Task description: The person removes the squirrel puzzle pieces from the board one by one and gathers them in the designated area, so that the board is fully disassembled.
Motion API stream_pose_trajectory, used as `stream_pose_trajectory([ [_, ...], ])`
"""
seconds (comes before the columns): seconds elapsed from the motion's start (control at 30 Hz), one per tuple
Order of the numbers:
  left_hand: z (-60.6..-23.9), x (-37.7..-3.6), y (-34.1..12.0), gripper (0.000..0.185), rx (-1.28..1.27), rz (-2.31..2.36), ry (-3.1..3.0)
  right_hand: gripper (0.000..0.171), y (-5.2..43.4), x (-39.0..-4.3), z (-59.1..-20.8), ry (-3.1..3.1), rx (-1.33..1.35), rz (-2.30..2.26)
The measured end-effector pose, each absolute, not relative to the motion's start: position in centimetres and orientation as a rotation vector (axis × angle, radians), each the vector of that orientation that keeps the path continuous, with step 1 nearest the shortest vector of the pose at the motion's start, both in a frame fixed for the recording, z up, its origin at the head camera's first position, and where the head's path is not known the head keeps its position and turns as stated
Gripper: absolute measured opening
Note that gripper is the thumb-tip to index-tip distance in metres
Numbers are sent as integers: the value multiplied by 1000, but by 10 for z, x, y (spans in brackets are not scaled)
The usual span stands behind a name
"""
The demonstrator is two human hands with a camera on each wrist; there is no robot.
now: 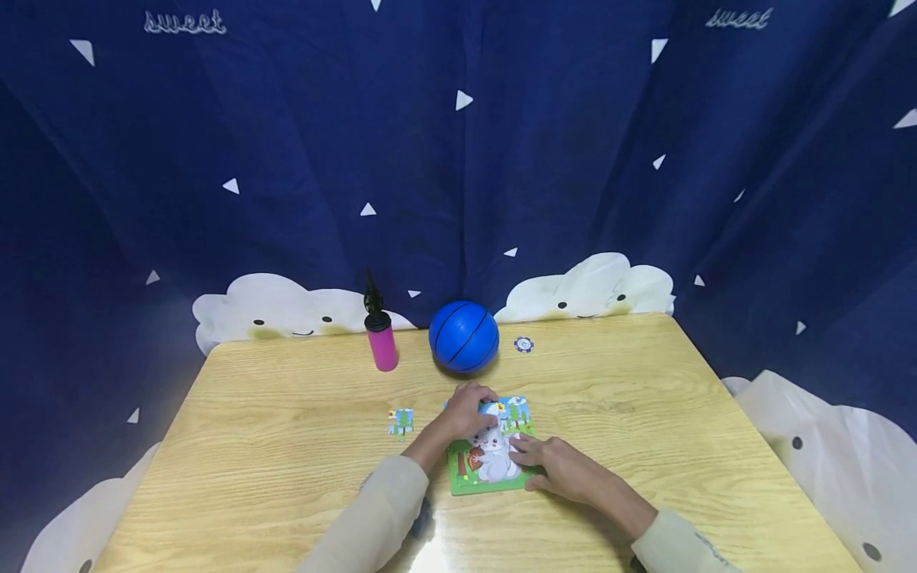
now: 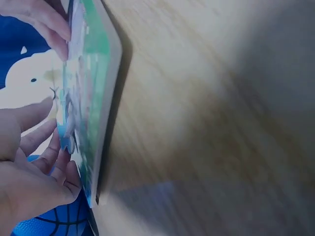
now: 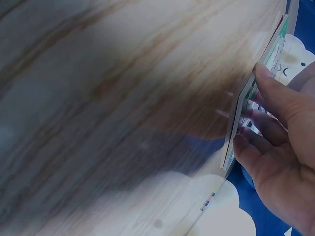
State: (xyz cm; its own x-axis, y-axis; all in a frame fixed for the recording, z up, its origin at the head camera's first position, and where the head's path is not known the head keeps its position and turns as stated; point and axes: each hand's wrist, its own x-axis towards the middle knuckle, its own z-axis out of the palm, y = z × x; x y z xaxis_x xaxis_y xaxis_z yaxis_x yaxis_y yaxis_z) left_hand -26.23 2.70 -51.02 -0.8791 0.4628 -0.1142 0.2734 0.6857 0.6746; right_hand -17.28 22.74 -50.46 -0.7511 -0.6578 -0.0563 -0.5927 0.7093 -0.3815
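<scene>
Pale wood grain fills the table (image 1: 286, 414), and near the lower centre of the head view lies a green-framed puzzle board (image 1: 473, 484) with a white rabbit picture, most of it apparently filled in. Judging by that, the puzzle looks far along: one loose piece (image 1: 400, 421) lies on its own just left of the board, not yet placed. Moving right, the left hand (image 1: 469, 410) reaches in from the lower left, fingers curled over the board's upper edge, seemingly pressing or pinching a piece at the top; the left wrist view shows its fingertips (image 2: 59, 162) against the board's face. Further right, the right hand (image 1: 555, 468) lies across the board's lower right corner, thumb and fingers holding its edge, which the right wrist view confirms. Along the far edge of the table, left to right, stand a pink pump (image 1: 381, 341), a blue ball (image 1: 464, 336) and a small round token (image 1: 524, 344).
</scene>
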Motion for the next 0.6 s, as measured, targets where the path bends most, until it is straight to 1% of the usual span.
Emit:
stream_pose_trajectory([
  [0.2, -505, -263, 26, 16, 580, 1085, 2612, 50, 227, -172, -505, 2739, -1014, -514],
  [0.43, -502, -263, 25, 13, 615, 1171, 2622, 50, 227, -173, -507, 2738, -1005, -509],
  [0.6, -500, -262, 25, 12, 625, 1142, 2631, 50, 227, -173, -507, 2742, -1005, -507],
])
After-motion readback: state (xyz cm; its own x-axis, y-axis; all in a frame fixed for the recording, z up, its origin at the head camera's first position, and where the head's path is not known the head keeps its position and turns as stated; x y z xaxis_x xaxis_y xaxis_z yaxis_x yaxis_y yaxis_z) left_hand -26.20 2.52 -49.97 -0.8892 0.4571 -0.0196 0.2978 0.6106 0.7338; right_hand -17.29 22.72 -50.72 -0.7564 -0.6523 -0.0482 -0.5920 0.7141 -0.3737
